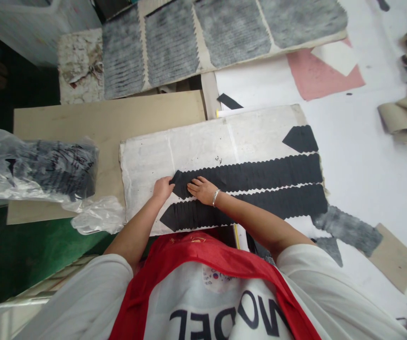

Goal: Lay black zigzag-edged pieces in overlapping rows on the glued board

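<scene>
A pale board (203, 144) lies across the table in front of me. On it are two long rows of overlapping black scalloped pieces (260, 174), (288, 202), each with a pointed left end, and a shorter black row (301, 139) at the upper right. My left hand (163, 189) pinches the tip of the dark piece at the left end of the middle row. My right hand (203, 190) lies flat with fingers spread on the same row, just right of that end; a silver bracelet is on its wrist.
A plastic bag of black pieces (57, 165) lies on a tan board (118, 113) at the left. Behind stands a long board with grey-black rows (171, 42). Pink material (324, 78), beige pieces (398, 118) and a grey strip (352, 229) lie to the right.
</scene>
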`<action>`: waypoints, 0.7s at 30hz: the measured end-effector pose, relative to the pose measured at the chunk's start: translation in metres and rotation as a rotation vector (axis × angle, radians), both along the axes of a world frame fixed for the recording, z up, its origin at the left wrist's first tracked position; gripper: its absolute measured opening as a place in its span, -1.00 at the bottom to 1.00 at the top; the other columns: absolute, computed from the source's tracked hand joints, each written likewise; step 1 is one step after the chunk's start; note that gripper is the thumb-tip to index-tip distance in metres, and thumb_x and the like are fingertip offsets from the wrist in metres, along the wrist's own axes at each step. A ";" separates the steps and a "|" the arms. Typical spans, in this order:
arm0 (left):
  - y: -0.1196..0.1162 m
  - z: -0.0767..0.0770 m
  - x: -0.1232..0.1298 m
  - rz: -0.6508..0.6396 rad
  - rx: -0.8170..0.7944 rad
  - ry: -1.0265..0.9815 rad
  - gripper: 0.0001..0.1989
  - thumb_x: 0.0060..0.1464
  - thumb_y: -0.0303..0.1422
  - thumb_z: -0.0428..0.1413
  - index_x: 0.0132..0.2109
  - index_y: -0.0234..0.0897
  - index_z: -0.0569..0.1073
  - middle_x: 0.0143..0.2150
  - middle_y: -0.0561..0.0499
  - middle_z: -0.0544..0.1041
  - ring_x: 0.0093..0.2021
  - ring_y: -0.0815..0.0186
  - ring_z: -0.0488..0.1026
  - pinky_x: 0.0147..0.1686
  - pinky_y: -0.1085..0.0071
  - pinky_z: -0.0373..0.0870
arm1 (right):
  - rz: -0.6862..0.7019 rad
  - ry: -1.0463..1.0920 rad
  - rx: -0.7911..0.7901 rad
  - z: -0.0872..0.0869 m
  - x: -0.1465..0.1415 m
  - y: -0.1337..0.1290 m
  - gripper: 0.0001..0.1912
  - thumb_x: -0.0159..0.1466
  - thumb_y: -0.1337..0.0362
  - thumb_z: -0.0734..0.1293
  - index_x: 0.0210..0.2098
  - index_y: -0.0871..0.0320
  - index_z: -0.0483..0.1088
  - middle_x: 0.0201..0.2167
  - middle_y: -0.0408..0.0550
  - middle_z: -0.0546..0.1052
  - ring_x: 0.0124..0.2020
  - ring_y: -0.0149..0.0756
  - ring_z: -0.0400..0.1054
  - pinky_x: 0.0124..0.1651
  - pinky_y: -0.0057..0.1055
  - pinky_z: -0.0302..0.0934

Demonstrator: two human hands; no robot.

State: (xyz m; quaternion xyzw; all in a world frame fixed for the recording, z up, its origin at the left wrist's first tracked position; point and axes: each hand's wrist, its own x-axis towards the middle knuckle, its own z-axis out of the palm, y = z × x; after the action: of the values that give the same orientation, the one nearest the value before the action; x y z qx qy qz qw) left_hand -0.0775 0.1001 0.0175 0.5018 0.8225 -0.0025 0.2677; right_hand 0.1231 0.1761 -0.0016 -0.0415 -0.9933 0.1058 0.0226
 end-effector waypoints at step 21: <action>0.000 -0.003 -0.002 0.015 -0.017 0.035 -0.72 0.02 -0.33 0.08 -0.11 -0.26 0.51 -0.14 -0.06 0.56 -0.11 0.21 0.46 -0.11 0.41 0.32 | -0.013 -0.032 0.017 0.000 -0.012 -0.005 -0.66 0.34 0.35 0.07 -0.01 0.26 0.35 -0.03 0.14 0.39 -0.14 -0.15 0.19 -0.04 -0.14 0.01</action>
State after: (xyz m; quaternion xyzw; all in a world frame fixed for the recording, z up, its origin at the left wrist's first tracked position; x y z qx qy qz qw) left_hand -0.0796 0.1002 0.0146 0.4930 0.8309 -0.0163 0.2575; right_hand 0.1111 0.1706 -0.0018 -0.0494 -0.9941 0.0963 0.0078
